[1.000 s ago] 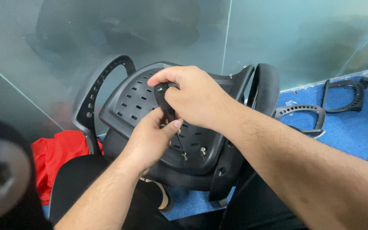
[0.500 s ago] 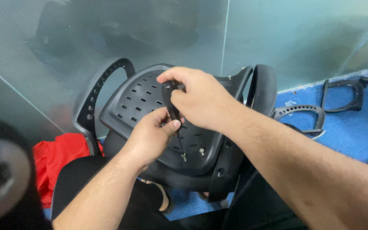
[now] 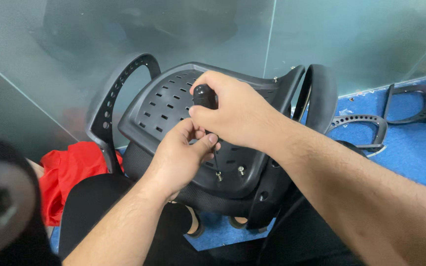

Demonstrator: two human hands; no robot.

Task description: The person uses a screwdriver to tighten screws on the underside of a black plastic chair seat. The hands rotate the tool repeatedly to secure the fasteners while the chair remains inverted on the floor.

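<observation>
Right hand: my right hand (image 3: pixel 240 116) wraps shut around the black handle of the screwdriver (image 3: pixel 204 96); this grip sits a little further right along the seat than a second ago.
Left hand: my left hand (image 3: pixel 181 155) pinches thumb and fingertips closed on the thin shaft just under the handle, steadying it as before.
Screw: the tip meets a silver screw (image 3: pixel 219 176) standing proud of the black plastic chair seat underside (image 3: pixel 166 106); a second screw (image 3: pixel 241 170) stands just beside it.
Change: the handle has turned slightly in my hold, so I judge the screw is being driven, not yet seated.
Around: loose chair armrests (image 3: pixel 361 129) lie on the blue floor (image 3: pixel 410 148); a red cloth (image 3: pixel 70 170) sits at left.
</observation>
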